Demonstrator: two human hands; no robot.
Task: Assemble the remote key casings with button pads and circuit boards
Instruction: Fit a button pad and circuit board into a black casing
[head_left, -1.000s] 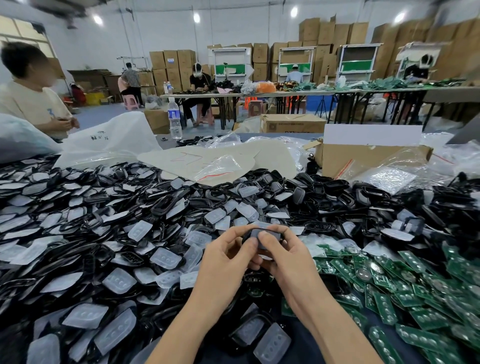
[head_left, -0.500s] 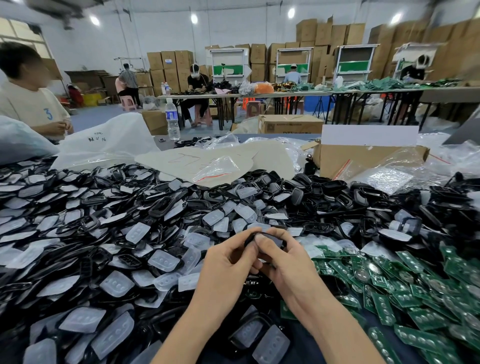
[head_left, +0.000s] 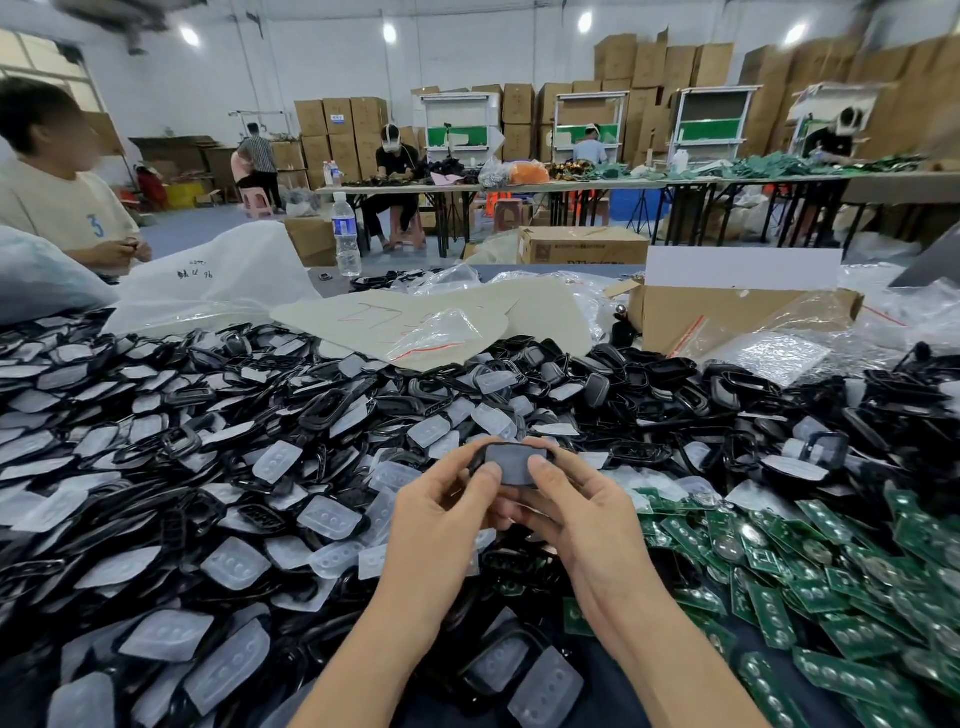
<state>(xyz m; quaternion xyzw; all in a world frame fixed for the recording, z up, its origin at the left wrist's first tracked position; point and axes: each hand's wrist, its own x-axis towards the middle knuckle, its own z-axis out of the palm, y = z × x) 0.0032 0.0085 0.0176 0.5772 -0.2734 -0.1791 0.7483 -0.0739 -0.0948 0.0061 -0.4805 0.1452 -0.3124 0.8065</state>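
Both hands hold one black remote key casing (head_left: 514, 460) with a translucent grey button pad seated in it, above the middle of the table. My left hand (head_left: 441, 514) grips its left end with the thumb pressing on the pad. My right hand (head_left: 582, 512) grips the right end, thumb on the pad too. A big heap of black casings (head_left: 332, 410) and clear button pads (head_left: 327, 517) covers the left and middle. Green circuit boards (head_left: 810, 566) lie piled at the right.
An open cardboard box (head_left: 737, 312) and clear plastic bags (head_left: 774, 353) stand behind the heap at the right. Beige paper sheets (head_left: 415, 322) and a white bag (head_left: 218, 280) lie at the back. A water bottle (head_left: 346, 236) stands beyond. A person (head_left: 57, 192) sits at far left.
The casing has tilted so its pad faces me more, and both thumbs have shifted onto the pad. The hands stay in the same place.
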